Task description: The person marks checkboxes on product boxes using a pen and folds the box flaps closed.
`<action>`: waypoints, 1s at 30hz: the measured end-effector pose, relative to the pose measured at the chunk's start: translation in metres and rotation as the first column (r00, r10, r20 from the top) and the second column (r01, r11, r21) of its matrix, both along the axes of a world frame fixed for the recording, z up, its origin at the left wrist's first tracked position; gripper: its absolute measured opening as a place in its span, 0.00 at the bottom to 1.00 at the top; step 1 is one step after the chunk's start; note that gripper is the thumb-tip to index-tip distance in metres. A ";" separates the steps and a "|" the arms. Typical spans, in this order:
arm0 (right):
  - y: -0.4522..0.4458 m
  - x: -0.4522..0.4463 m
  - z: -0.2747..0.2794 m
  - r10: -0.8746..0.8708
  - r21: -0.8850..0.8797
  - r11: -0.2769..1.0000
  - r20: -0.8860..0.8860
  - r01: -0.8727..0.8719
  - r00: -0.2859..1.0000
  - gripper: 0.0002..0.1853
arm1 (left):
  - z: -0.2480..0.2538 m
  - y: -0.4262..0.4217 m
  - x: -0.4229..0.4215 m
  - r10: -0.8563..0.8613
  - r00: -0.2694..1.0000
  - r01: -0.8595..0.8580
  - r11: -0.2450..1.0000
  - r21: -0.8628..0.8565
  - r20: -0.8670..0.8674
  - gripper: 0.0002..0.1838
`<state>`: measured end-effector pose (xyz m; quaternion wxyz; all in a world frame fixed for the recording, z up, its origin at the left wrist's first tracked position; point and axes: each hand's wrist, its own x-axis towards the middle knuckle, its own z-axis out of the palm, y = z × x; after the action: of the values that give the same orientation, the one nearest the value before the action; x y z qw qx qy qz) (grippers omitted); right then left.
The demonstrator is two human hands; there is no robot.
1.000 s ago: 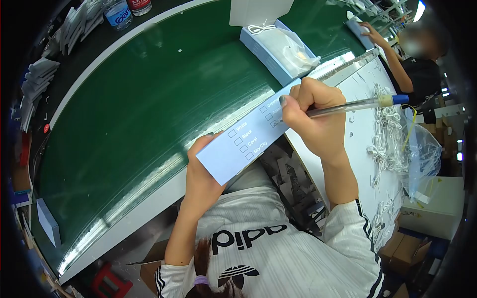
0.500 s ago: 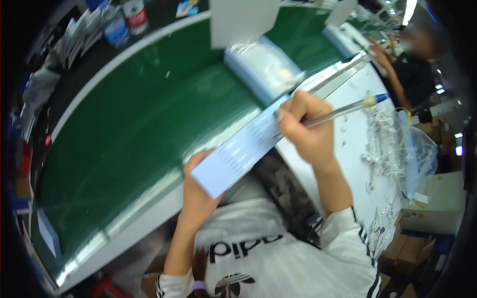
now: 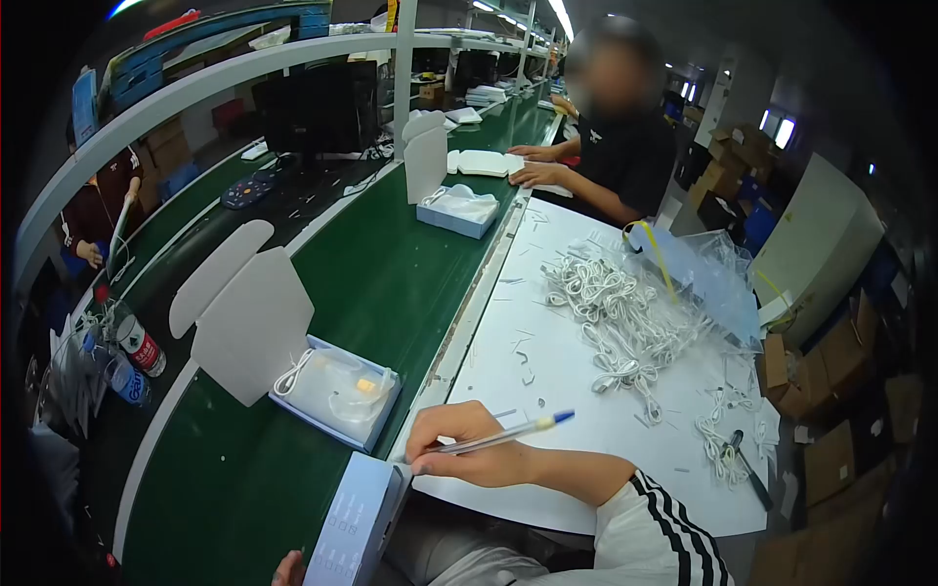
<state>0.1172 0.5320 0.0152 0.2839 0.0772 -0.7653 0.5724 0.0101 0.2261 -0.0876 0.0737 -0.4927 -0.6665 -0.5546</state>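
Observation:
My right hand (image 3: 469, 451) is closed around a clear-barrelled ballpoint pen (image 3: 508, 434) with a blue end cap. Its fingers are at the top end of a narrow light-blue box (image 3: 354, 513), printed with lines of text and small checkboxes. At the bottom edge, the fingers of my left hand (image 3: 288, 568) rest at the box's left side; the rest of that hand is cut off. Just beyond stands an open blue box (image 3: 318, 422), its white lid raised, with a bagged item and a white cable inside.
A second open box (image 3: 454, 223) stands farther along the green conveyor (image 3: 195, 488). Bundled white cables (image 3: 625, 327) and a dark-handled tool (image 3: 750, 474) lie on the white table (image 3: 489, 376). A co-worker (image 3: 625, 146) sits beyond, hands on a white box. Bottles (image 3: 142, 342) stand at left.
The view has tilted up and swung, so the line and co-worker show more fully. The held box now sits lower in view, and my left hand is mostly out of frame. The pen stays in my right hand.

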 end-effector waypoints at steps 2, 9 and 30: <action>0.002 -0.011 -0.009 -0.004 0.053 0.999 -0.046 0.006 0.999 0.04 | 0.002 0.006 0.012 0.082 0.971 -0.088 0.996 0.018 0.226 0.55; 0.019 -0.051 -0.074 0.453 -0.140 0.890 0.174 -0.433 0.874 0.30 | -0.046 0.003 0.029 0.393 0.888 -0.232 0.832 -0.504 0.239 0.47; -0.129 -0.099 -0.068 0.661 -0.685 0.671 0.379 -0.284 0.648 0.13 | 0.006 -0.114 0.003 -0.135 0.235 -0.559 0.792 0.247 0.963 0.19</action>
<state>0.0186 0.4028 -0.0524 -0.1333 0.0115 -0.5546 0.8213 0.0127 0.1126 -0.0814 -0.1243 0.0914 -0.4430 -0.8832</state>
